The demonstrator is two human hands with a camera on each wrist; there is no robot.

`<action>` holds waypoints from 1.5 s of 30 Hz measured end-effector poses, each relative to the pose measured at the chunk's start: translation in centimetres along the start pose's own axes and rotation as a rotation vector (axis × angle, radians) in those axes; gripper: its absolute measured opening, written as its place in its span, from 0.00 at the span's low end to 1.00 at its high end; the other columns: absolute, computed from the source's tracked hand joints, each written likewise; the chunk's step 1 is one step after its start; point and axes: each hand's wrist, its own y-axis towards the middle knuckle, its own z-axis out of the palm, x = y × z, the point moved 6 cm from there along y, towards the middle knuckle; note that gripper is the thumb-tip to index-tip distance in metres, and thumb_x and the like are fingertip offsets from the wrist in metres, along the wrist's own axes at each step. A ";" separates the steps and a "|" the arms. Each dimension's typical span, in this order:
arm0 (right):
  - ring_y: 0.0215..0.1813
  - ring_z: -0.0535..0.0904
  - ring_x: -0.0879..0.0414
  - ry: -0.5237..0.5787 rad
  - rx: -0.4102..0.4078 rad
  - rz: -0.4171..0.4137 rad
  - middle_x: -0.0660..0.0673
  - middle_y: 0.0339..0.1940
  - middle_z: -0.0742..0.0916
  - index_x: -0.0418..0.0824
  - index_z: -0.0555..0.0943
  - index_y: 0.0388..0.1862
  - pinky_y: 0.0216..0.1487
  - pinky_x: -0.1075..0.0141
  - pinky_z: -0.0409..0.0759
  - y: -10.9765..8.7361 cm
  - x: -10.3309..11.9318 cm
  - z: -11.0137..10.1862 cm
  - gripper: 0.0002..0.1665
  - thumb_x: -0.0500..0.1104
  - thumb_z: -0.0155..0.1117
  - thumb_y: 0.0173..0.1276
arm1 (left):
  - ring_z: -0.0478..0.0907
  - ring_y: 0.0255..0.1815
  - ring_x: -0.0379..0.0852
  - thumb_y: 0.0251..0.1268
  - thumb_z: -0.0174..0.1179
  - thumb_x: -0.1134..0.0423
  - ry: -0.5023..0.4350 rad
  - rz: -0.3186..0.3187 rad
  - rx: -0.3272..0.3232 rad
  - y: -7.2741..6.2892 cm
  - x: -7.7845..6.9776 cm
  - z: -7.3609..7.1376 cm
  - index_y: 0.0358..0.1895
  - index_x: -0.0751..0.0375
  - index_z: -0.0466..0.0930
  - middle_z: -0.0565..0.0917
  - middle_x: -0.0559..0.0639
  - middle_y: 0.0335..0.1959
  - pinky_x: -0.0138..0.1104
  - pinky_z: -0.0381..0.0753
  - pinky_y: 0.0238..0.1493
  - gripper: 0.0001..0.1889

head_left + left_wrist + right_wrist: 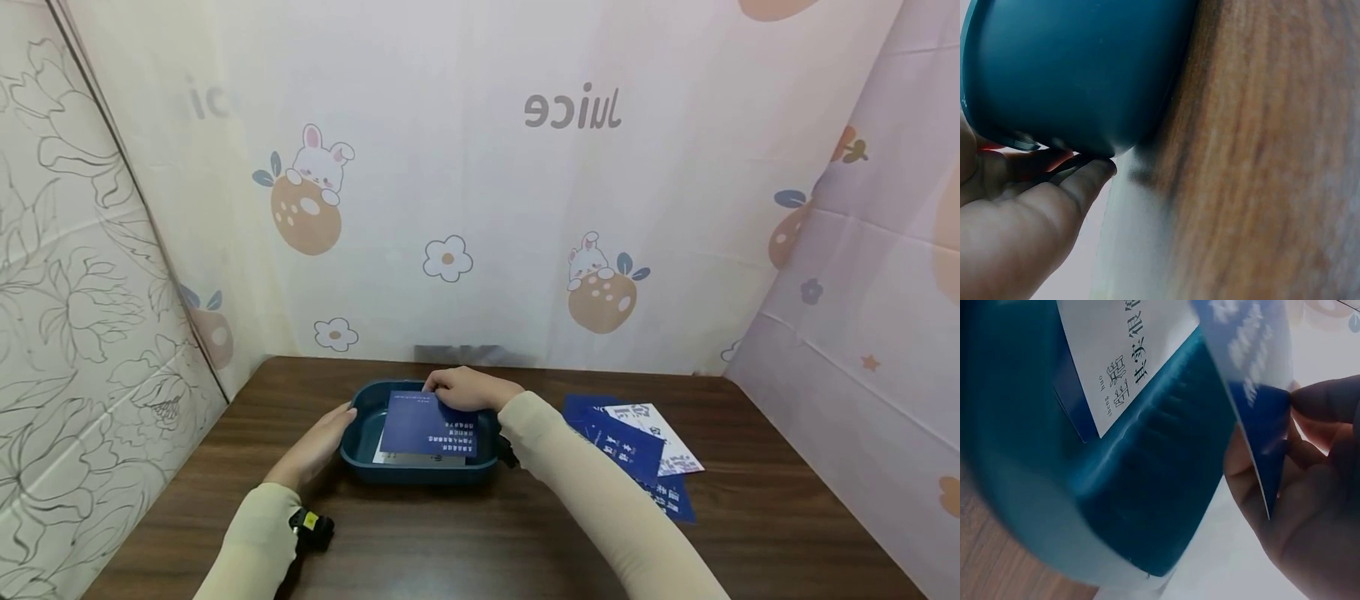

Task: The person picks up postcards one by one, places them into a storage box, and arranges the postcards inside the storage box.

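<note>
A dark teal plastic basin [420, 475] sits on the wooden table. My right hand [471, 389] pinches the edge of a blue card [423, 429] with white printed characters, holding it over the basin. The right wrist view shows thumb and fingers on either side of this card [1260, 419]. Below it, inside the basin, lies a white card [1110, 369] with dark characters, and a blue card [1074, 403] peeks out from under that one. Along the basin's left side, my left hand [318, 442] touches the outer wall, fingertips [1100, 172] right against it.
Right of the basin, several blue cards [624, 446] and a white patterned card [678, 442] overlap in a loose pile on the table [420, 542]. A printed curtain [480, 183] hangs behind the table's back edge, with more cloth at both sides.
</note>
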 end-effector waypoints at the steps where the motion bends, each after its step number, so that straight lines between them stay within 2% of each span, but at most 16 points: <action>1: 0.47 0.78 0.57 0.005 0.009 0.010 0.52 0.50 0.84 0.53 0.82 0.55 0.55 0.58 0.78 0.0 0.0 0.1 0.18 0.44 0.44 0.81 | 0.39 0.79 0.67 0.84 0.34 0.52 0.002 -0.002 -0.002 0.0 0.0 0.0 0.79 0.71 0.41 0.44 0.70 0.80 0.61 0.44 0.72 0.33; 9: 0.47 0.79 0.56 0.017 0.075 0.054 0.51 0.51 0.84 0.53 0.81 0.57 0.57 0.55 0.78 -0.1 0.7 0.4 0.21 0.40 0.41 0.81 | 0.38 0.79 0.68 0.84 0.34 0.51 0.009 -0.009 -0.005 0.0 0.1 -0.1 0.79 0.71 0.41 0.44 0.70 0.80 0.62 0.44 0.72 0.34; 19: 0.50 0.78 0.58 -0.016 0.107 0.034 0.52 0.56 0.83 0.51 0.81 0.58 0.58 0.57 0.77 0.1 1.2 0.7 0.21 0.39 0.42 0.81 | 0.38 0.79 0.69 0.84 0.34 0.51 0.014 -0.013 -0.003 -0.1 0.0 0.0 0.79 0.72 0.40 0.43 0.71 0.79 0.62 0.44 0.72 0.34; 29: 0.55 0.77 0.57 -0.056 0.101 0.050 0.50 0.60 0.82 0.51 0.81 0.59 0.63 0.56 0.75 0.4 1.0 0.8 0.19 0.45 0.43 0.83 | 0.37 0.79 0.69 0.84 0.34 0.51 0.014 -0.006 0.003 0.0 0.1 0.0 0.79 0.72 0.39 0.42 0.71 0.79 0.62 0.44 0.72 0.34; 45: 0.65 0.75 0.55 -0.123 0.094 0.055 0.49 0.65 0.80 0.46 0.78 0.67 0.68 0.55 0.71 0.2 0.6 0.6 0.22 0.47 0.46 0.82 | 0.38 0.79 0.68 0.84 0.34 0.51 0.011 -0.009 -0.012 0.0 0.1 -0.1 0.79 0.73 0.40 0.43 0.71 0.80 0.61 0.44 0.73 0.35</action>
